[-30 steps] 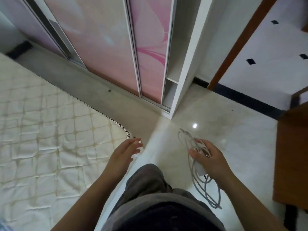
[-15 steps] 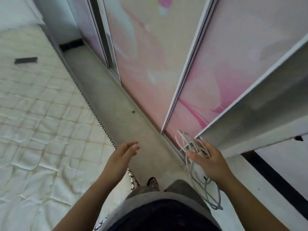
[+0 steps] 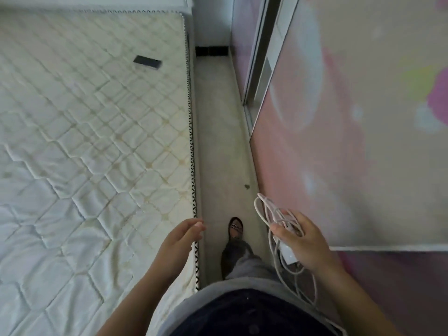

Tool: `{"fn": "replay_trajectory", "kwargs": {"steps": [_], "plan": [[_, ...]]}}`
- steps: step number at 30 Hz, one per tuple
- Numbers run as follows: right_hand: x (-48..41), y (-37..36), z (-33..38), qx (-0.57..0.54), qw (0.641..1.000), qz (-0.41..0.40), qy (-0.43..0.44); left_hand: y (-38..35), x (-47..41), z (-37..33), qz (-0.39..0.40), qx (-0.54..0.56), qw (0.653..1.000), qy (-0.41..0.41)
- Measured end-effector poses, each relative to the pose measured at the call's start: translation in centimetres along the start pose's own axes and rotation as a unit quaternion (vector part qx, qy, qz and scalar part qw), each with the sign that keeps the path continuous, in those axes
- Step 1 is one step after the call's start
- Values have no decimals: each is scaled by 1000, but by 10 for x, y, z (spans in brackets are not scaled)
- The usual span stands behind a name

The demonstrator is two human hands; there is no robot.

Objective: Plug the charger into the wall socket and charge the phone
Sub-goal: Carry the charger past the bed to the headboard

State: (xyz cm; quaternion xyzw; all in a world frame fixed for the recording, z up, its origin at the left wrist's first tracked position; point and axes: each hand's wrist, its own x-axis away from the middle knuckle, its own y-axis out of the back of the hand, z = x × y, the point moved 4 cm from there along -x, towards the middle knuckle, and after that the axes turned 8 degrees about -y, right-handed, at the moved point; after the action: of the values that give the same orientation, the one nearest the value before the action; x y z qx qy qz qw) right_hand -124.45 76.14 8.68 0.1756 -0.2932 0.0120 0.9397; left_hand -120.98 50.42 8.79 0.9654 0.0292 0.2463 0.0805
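while the right hand (image 3: 305,241) grips the charger (image 3: 288,253), phone (image 3: 147,62) lies well apart

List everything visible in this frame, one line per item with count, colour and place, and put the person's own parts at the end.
mattress: one, white quilted, fills the left side
phone: one, dark, flat on the mattress near its far right edge
floor strip: one, pale grey, between mattress and wardrobe
wardrobe doors: sliding panels, pink with floral print, right side
skirting: one, black, far end of the floor strip
charger: one, white block with looped white cable, in the right hand
left hand: one, empty, open, over the mattress edge
right hand: one, closed on the charger
foot: one, patterned sandal, on the floor strip
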Motion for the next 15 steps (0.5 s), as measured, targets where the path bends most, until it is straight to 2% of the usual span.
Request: {"fn": "replay_trajectory", "kwargs": {"steps": [8, 15], "plan": [[-179, 20, 139, 2, 998, 58, 36, 5, -161, -119, -54, 4, 998, -42], [-288, 11, 198, 13, 997, 74, 18, 18, -260, -165, -86, 30, 996, -16]]}}
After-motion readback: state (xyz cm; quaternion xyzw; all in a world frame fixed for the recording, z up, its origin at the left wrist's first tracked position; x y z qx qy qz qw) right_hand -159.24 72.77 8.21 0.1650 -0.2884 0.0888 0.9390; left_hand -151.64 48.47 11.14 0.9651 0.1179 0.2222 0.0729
